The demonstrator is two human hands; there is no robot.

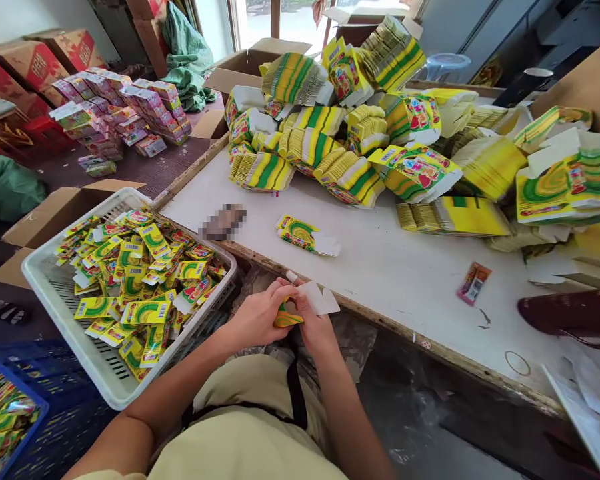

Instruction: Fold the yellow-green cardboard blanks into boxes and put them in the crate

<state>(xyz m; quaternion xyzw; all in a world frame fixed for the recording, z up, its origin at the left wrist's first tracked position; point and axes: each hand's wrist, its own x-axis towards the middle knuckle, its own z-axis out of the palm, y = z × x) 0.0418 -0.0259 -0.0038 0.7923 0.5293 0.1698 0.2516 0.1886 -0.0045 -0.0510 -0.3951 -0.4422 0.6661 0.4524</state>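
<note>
Both hands meet just over the front edge of the white table (370,267), in front of my body. Between them is a small yellow and green carton (286,319) with its white inner flaps (320,299) spread out. My left hand (263,313) has its fingers closed round the carton's left side. With thumb and fingers, my right hand (313,327) grips the carton's right side below the white flap. Beyond the hands, another carton (300,235) lies on the table with its white end flaps out.
A white basket (115,393) of small yellow cartons stands at left, above a blue crate (35,393). Stacks of flat cartons (305,140) fill the table's back. A maroon mug (555,317), a small packet (474,283) and a rubber band (517,363) lie at right.
</note>
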